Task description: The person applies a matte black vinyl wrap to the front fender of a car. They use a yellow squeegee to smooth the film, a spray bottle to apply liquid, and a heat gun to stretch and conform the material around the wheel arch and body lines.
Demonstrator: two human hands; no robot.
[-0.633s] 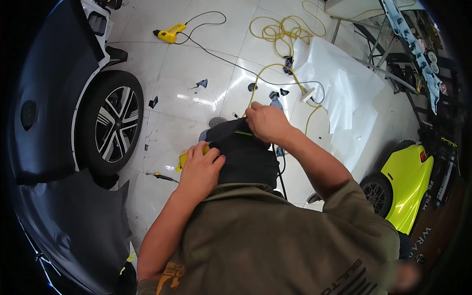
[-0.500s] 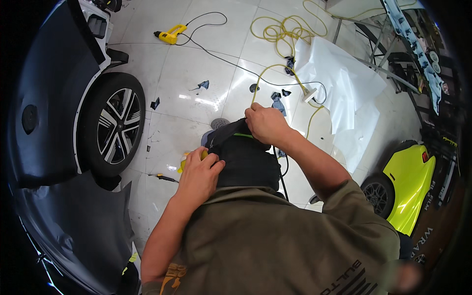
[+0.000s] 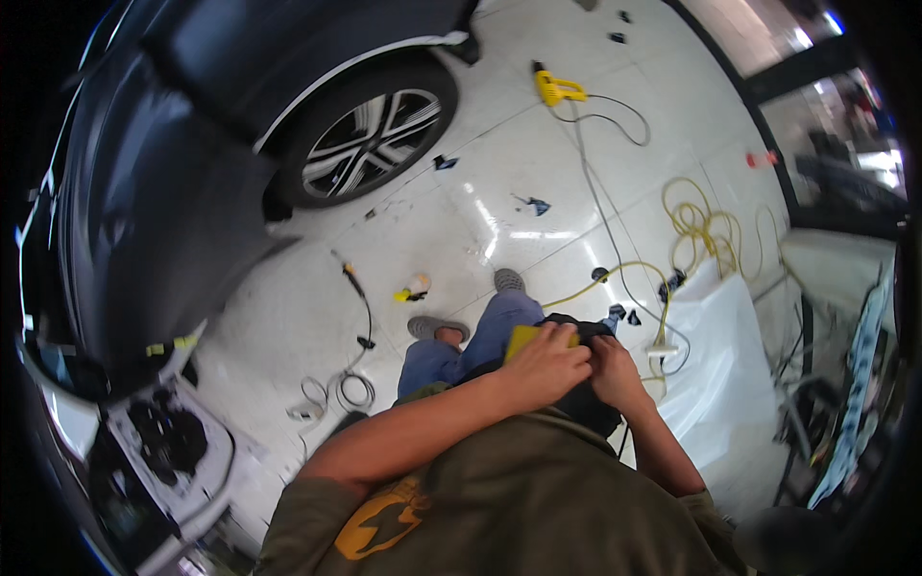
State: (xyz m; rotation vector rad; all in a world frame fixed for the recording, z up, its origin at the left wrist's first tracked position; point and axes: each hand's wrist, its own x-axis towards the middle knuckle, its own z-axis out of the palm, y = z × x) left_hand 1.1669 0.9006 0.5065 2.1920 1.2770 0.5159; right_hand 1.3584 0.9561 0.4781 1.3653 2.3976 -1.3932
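Note:
My left hand (image 3: pixel 549 367) is closed on a flat yellow squeegee (image 3: pixel 521 340), held in front of my waist. Right beside it, my right hand (image 3: pixel 615 371) has its fingers curled at the edge of a black waist pouch (image 3: pixel 588 405), gripping its fabric. The fingertips of both hands nearly meet over the pouch. Whatever lies inside the pouch is hidden.
A dark film-covered car with a wheel (image 3: pixel 375 139) stands at the left. On the tiled floor lie a yellow heat gun (image 3: pixel 557 88), a coiled yellow cord (image 3: pixel 706 226), a spray bottle (image 3: pixel 413 288), a grey cable (image 3: pixel 351 389), film scraps and a white sheet (image 3: pixel 715 355).
The view has swung left, showing more of the car and my feet. My left hand has moved across to my right hand, and the yellow squeegee now shows more fully.

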